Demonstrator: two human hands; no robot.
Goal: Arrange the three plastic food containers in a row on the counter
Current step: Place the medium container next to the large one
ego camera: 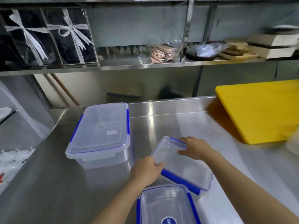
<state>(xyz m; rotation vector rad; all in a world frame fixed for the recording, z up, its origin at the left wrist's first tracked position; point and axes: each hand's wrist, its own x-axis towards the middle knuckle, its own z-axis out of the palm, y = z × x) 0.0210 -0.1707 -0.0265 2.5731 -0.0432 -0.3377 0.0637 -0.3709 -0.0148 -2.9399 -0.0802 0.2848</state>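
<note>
Three clear plastic containers with blue clips sit on a steel counter [64, 183]. The large container [100, 133] stands at the back left, lid on. A medium container [184, 165] lies skewed in the middle. My left hand [145, 171] grips its near-left corner and my right hand [196, 148] grips its far-right corner. A third container [165, 206], with a blue round label on its lid, sits at the front edge of the view, just below the medium one and partly cut off.
A yellow cutting board [258, 110] leans at the back right of the counter. A steel shelf [145, 66] above holds dark ribbon-tied boxes [48, 38], wrapped wafers [161, 53] and wooden boards. White items [11, 160] lie beyond the counter's left edge.
</note>
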